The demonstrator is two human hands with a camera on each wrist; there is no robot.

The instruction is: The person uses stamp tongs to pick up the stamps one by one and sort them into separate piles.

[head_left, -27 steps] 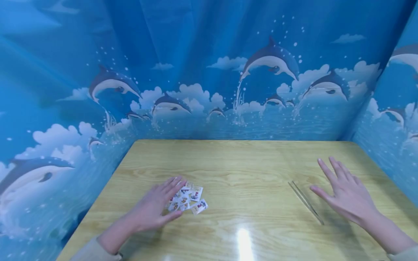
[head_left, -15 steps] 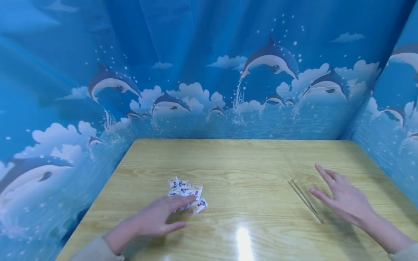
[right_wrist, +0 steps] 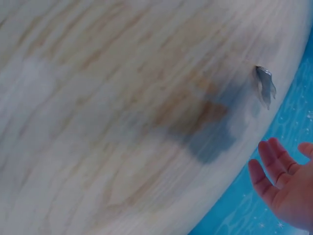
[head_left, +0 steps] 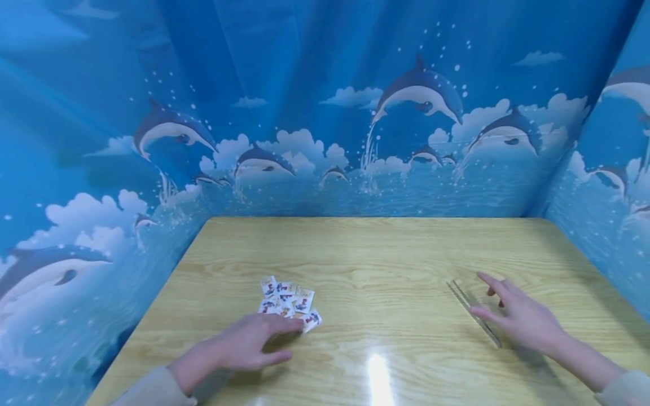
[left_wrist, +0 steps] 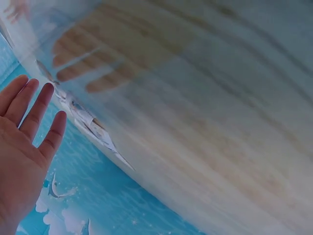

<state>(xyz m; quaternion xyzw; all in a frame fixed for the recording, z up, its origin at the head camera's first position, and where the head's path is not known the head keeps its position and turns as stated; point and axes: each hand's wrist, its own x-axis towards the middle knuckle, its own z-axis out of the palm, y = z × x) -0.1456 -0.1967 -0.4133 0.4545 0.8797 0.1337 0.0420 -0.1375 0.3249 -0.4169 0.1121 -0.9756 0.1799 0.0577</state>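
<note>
A loose pile of small white printed paper pieces (head_left: 286,299) lies on the left part of the table, some overlapping. My left hand (head_left: 249,341) hovers at the pile's near side, its fingers fairly straight and covering part of the nearest pieces. Whether it touches them I cannot tell. In the left wrist view that hand (left_wrist: 24,147) has spread fingers, with nothing held. Metal tweezers (head_left: 474,316) lie slantwise on the right, their two arms apart at the far end. My right hand (head_left: 523,316) is just beside them, index and thumb extended, other fingers loosely bent, holding nothing.
The wood-grain table (head_left: 386,265) has a bright light reflection (head_left: 380,378) near its front. A blue dolphin-print curtain (head_left: 315,113) closes in the back and both sides.
My left hand has drawn back toward me, uncovering more of the paper pieces. The right hand has come down and left toward the tweezers, its fingers less spread. The tweezers and papers stay put.
</note>
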